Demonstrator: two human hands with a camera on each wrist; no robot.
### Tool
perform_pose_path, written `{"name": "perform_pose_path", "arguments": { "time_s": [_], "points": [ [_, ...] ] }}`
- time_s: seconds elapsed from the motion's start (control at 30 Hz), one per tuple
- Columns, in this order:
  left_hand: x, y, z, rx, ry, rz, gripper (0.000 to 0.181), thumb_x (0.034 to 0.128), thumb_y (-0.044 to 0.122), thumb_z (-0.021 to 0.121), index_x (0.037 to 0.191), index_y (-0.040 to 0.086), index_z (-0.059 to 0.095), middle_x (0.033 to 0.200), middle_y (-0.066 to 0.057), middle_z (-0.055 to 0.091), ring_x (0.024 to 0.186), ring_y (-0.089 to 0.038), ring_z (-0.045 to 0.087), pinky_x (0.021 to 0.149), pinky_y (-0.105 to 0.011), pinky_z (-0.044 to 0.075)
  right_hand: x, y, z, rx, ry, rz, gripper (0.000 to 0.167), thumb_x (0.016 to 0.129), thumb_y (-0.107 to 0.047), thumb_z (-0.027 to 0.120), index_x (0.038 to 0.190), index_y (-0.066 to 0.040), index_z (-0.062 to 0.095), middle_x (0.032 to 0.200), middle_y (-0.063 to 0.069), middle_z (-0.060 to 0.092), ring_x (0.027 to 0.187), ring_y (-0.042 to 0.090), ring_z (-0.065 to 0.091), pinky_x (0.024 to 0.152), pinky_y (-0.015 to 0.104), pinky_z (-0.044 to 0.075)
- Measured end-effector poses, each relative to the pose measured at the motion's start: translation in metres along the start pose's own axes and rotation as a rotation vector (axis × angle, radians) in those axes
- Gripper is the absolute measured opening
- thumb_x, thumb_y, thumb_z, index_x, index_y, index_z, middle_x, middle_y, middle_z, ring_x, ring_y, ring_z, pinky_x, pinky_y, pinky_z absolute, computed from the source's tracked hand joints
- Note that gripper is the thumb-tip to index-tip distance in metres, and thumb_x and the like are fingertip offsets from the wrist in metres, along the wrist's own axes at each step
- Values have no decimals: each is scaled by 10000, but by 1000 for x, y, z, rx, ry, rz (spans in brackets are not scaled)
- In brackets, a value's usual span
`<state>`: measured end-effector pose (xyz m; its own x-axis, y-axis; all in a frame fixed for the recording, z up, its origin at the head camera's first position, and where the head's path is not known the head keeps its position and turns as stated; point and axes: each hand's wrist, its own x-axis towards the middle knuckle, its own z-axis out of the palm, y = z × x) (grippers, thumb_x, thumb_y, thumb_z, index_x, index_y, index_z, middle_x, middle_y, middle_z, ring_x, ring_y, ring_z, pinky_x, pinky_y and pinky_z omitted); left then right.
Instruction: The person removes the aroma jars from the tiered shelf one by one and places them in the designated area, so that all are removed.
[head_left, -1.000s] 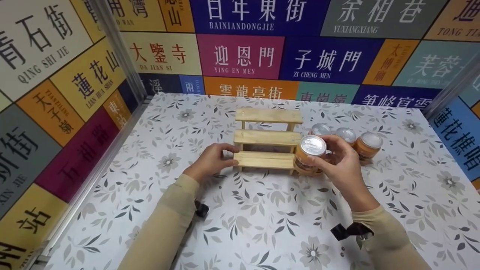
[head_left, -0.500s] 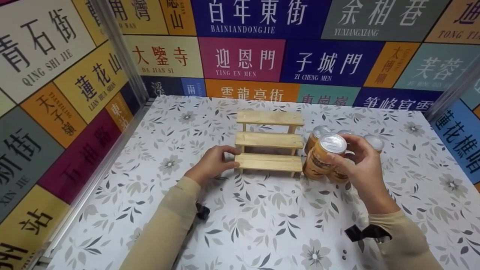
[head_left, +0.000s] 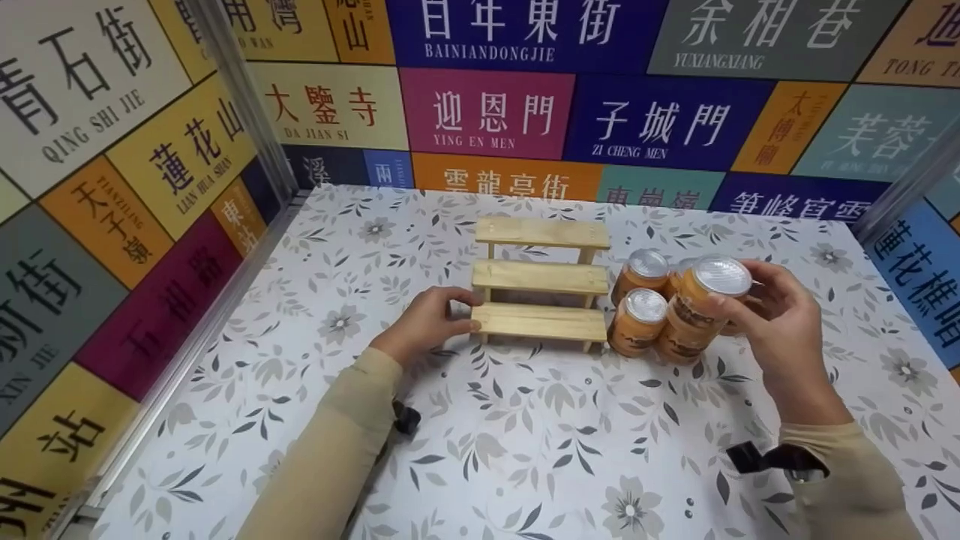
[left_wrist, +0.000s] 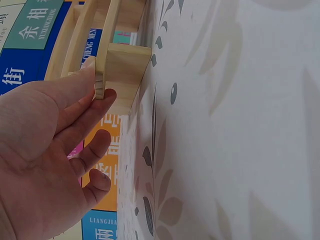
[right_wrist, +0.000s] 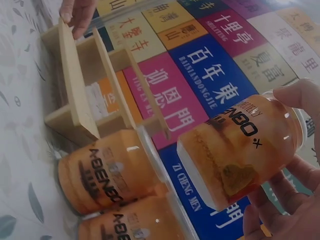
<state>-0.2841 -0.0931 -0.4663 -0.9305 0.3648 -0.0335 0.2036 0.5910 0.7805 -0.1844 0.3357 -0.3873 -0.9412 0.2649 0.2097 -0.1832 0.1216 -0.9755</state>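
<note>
A small wooden step shelf [head_left: 540,277] with three planks stands mid-table. My left hand [head_left: 433,322] pinches the left end of its lowest plank between thumb and index finger; in the left wrist view the other fingers [left_wrist: 95,145] are loosely bent. My right hand [head_left: 787,330] grips an orange jar with a silver lid [head_left: 712,296], held above the table. In the right wrist view this jar [right_wrist: 245,150] shows dark lettering, thumb on one side and fingers on the other. Below it stand similar jars, one in front [head_left: 637,322] and one behind [head_left: 645,274].
Another front jar [head_left: 681,345] stands under the held one, and a further jar behind is mostly hidden. A flower-patterned cloth [head_left: 480,450] covers the table. Panels with street names [head_left: 487,112] wall the back and sides.
My right hand has carried its jar rightward from beside the shelf's lowest plank, uncovering a jar standing there. My left hand keeps its pinch on the plank.
</note>
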Motion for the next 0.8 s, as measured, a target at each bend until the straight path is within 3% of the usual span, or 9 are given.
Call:
{"name": "perform_pose_path", "arguments": {
  "time_s": [0.13,0.33,0.6,0.8],
  "points": [
    [2,1,0,7,-6,6,376,912,221,811,1273,162,723,1202,25,724,785,-140,522,736,-305,428,4,-1,-10,-24,30,27,534,866,-61,830,1345,-119,603,1243,-56,628,1139,103,572,913,119,463],
    [1,0,0,-2,1,5,361,905,214,818,1253,179,729,1219,32,724,793,-142,536,754,-307,443,8,3,-21,-75,66,42,532,861,-65,836,1340,-119,608,1229,-79,631,1135,94,560,910,130,446],
    [1,-1,0,1,-1,18,356,907,222,817,1251,187,733,1218,44,729,747,-127,524,715,-304,440,5,11,-37,12,66,35,523,844,-21,838,1310,-114,621,1202,-77,652,1112,67,580,867,106,461],
    [0,-1,-2,15,-6,13,357,906,227,818,1251,193,733,1145,24,733,712,-129,510,677,-299,432,6,12,-50,11,111,50,475,844,22,819,1259,-129,641,1173,-92,643,1062,59,579,839,83,473]
  ]
}}
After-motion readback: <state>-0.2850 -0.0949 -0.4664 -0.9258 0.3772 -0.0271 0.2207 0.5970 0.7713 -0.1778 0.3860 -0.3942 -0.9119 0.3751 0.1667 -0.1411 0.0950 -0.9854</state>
